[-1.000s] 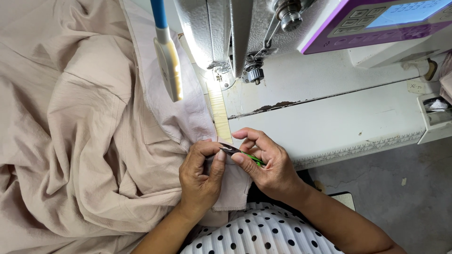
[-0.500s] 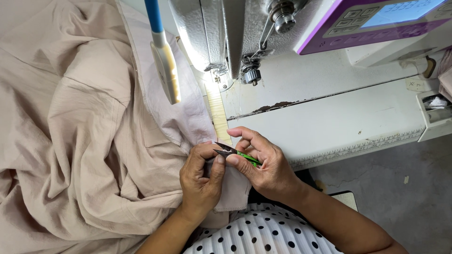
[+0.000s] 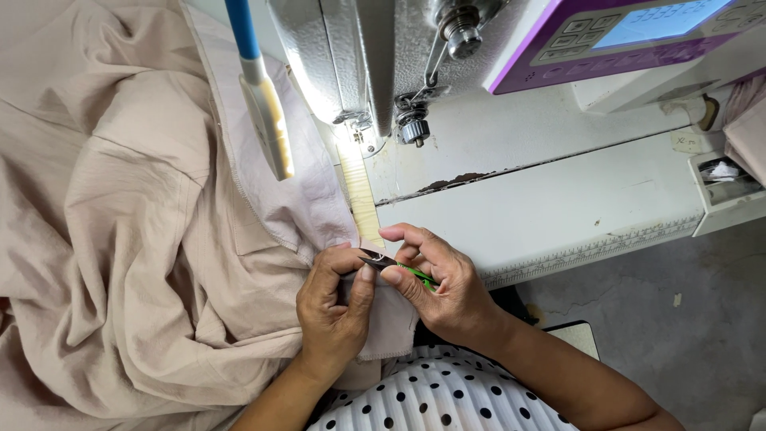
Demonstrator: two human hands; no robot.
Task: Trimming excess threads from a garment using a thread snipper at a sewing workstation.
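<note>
A large heap of beige cloth (image 3: 120, 239) covers the left half of the view, rumpled and folded, spilling off the white surface (image 3: 558, 215) toward the person's lap. Its hemmed edge runs up under the grey sewing machine (image 3: 359, 56), which stands at the top with a purple-framed control panel (image 3: 622, 32) on its right side. A blue-and-cream lamp arm (image 3: 259, 96) hangs over the cloth just left of the machine head. A pale yellow ruler strip (image 3: 361, 195) lies on the surface below the needle area, beside the cloth edge.

Near the bottom centre, the left hand (image 3: 335, 307) pinches a corner of the cloth between thumb and fingers, closed on it. The right hand (image 3: 439, 283) sits just beside it, fingers closed around small thread snips (image 3: 395, 266) with a green handle; the dark blades point left and meet the cloth at the left thumb. The two hands touch at the fingertips.
</note>
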